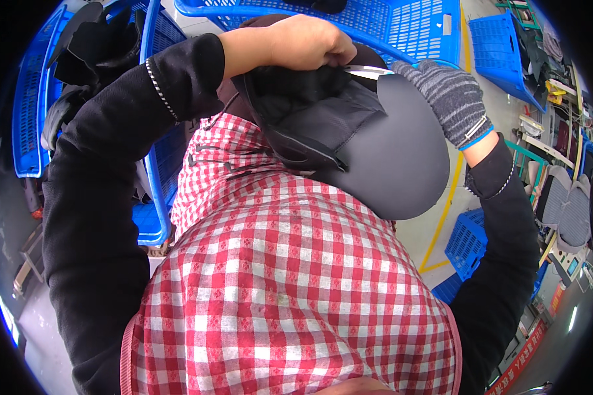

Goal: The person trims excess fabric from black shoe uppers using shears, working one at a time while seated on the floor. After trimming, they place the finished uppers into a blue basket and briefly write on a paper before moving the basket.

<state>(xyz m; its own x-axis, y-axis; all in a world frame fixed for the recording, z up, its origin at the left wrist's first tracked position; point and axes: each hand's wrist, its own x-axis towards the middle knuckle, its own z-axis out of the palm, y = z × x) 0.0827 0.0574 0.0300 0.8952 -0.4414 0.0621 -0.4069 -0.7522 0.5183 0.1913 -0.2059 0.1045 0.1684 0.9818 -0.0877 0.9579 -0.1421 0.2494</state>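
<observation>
Left hand (303, 43), bare, is clenched on the top edge of the dark fabric cover (310, 115), bunching it up. Right hand (451, 99), in a grey knit glove, grips the same piece at its right edge, with a small pair of metal snips (369, 71) poking out between the two hands, blades at the cover's top edge. Looks like trimming is mid-way: the cover's held up against the checked apron (290, 276), not set down. Blue crates (402, 23) sit beyond the cover.
</observation>
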